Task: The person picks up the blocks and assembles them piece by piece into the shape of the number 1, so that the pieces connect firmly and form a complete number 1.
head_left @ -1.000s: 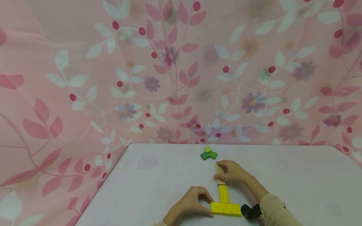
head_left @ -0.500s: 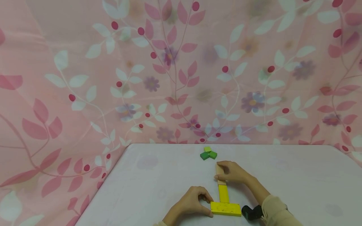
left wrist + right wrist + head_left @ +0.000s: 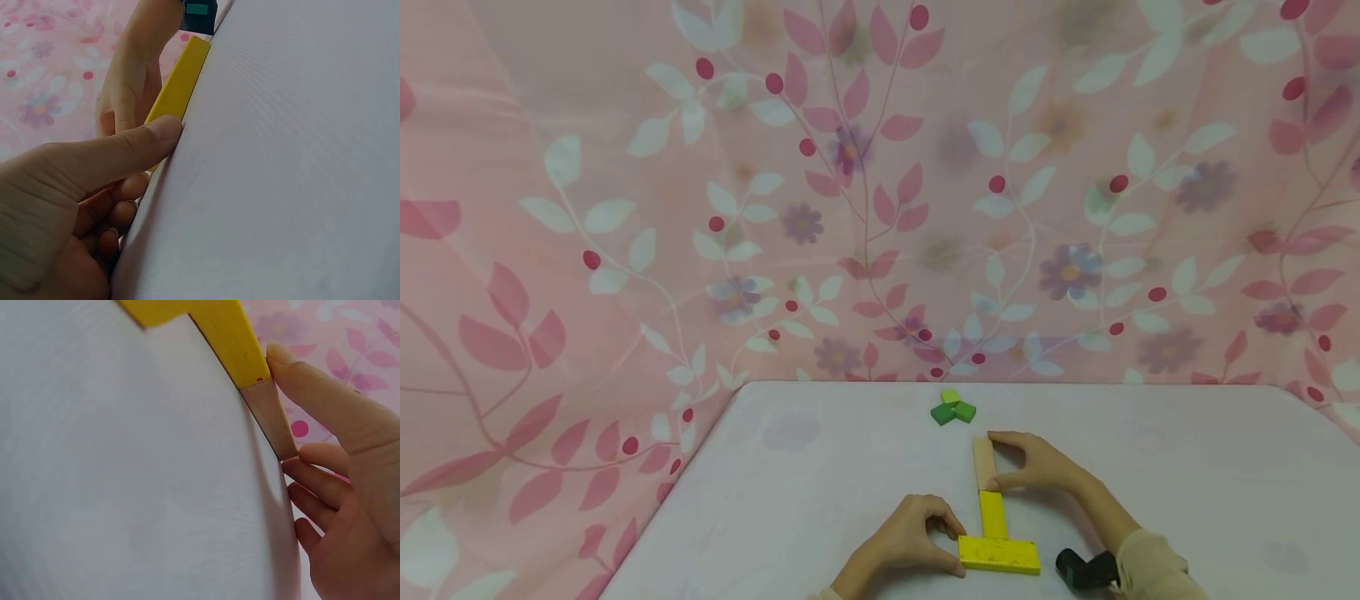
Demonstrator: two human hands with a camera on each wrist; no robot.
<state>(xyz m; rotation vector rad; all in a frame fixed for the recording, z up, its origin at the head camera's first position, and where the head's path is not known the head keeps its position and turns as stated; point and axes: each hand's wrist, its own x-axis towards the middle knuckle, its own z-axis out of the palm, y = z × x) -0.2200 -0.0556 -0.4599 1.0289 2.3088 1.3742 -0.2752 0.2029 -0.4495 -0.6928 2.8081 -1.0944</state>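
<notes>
Head view is showing a floral cloth (image 3: 880, 192) filling the upper frame and a pale tabletop (image 3: 820, 467) spreading below. At lower centre, the left hand (image 3: 910, 533) is pinching the left end of a wide yellow block (image 3: 999, 555) between curled fingers and thumb. Right of centre, the right hand (image 3: 1045, 463) is holding nothing, its fingers lying loosely parted alongside a wooden block (image 3: 983, 461); whether they are touching is unclear. At lower right, a black device (image 3: 1086, 570) is sitting by the right wrist. A narrow yellow block (image 3: 993, 514) is joining the wide and wooden ones. Above, three green blocks (image 3: 965, 412) are clustering. At the left wrist view's top, a green label (image 3: 197, 9) is showing, too blurred for reading.
</notes>
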